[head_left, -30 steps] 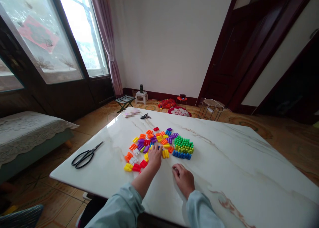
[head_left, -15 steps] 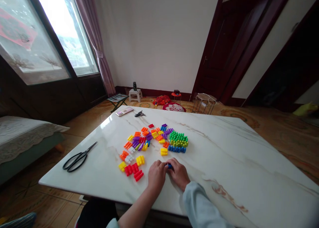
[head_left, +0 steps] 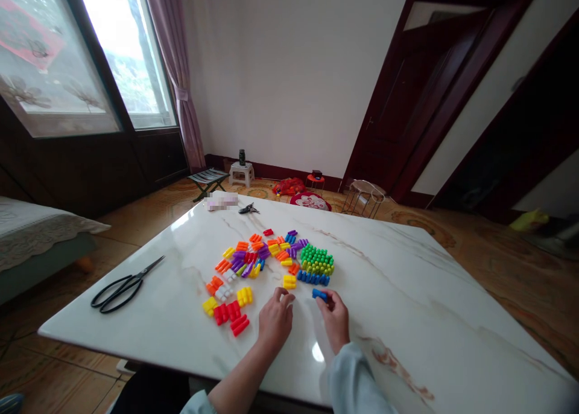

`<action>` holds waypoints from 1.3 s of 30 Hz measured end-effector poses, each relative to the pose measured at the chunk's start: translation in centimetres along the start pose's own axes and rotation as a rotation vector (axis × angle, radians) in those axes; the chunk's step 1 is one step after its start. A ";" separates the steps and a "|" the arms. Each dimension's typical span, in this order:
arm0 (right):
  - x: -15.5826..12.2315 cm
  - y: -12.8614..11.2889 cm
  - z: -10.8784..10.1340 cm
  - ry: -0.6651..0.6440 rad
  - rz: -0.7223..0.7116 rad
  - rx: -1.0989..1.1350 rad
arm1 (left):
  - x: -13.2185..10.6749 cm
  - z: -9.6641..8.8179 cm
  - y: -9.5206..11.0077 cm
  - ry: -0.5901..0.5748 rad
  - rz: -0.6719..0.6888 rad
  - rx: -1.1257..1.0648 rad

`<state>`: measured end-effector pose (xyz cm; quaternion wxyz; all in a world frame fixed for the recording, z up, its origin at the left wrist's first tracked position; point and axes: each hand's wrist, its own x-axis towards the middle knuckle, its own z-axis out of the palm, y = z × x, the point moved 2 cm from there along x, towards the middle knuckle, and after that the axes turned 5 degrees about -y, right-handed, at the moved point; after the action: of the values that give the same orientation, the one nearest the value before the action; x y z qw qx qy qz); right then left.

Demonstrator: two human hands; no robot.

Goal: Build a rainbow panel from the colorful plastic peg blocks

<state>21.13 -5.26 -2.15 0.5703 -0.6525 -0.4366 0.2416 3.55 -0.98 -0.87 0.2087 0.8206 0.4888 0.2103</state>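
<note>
The right hand [head_left: 335, 320] pinches a blue piece [head_left: 319, 294] over the bench [head_left: 407, 281], near the blue row [head_left: 313, 277] — the left hand [head_left: 275, 317] curls by yellow pieces [head_left: 289, 282], its grip I can't tell.

White surface [head_left: 380, 281], marbled with grey and tan veins. At 12 o'clock, a blue piece [head_left: 320, 294] in the right fingers [head_left: 333, 300]. Just beyond, neat rows [head_left: 316, 257] in bright green, yellow-green and blue. At 11 o'clock, loose pieces [head_left: 250, 257] in red, yellow, orange, purple, white and blue. At 10, black-handled scissors [head_left: 139, 276]. Pale blue-green sleeve [head_left: 357, 378]. Farthest: mauve curtain [head_left: 181, 100] at 11, dark red door [head_left: 420, 88] at 1.
</note>
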 end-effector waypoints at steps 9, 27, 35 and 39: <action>5.9 1.0 -5.2 0.108 -0.159 -0.504 | 0.0 -0.7 0.5 -0.032 -0.060 -0.036; 1.2 -2.4 1.6 -0.211 -0.359 -0.518 | -0.1 -0.5 0.2 0.058 -0.058 -0.113; -0.6 -3.2 8.0 -0.439 -0.405 -0.669 | 0.0 -0.8 -0.3 0.241 -0.131 -0.357; -1.6 -2.1 8.2 -0.412 -0.399 -0.769 | -0.1 -0.2 -0.5 0.292 -0.095 -0.414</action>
<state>13.01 -2.27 -2.31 0.2244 -0.6579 -0.7152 0.0728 3.02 -0.81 -0.98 0.3093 0.6974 0.4982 0.4121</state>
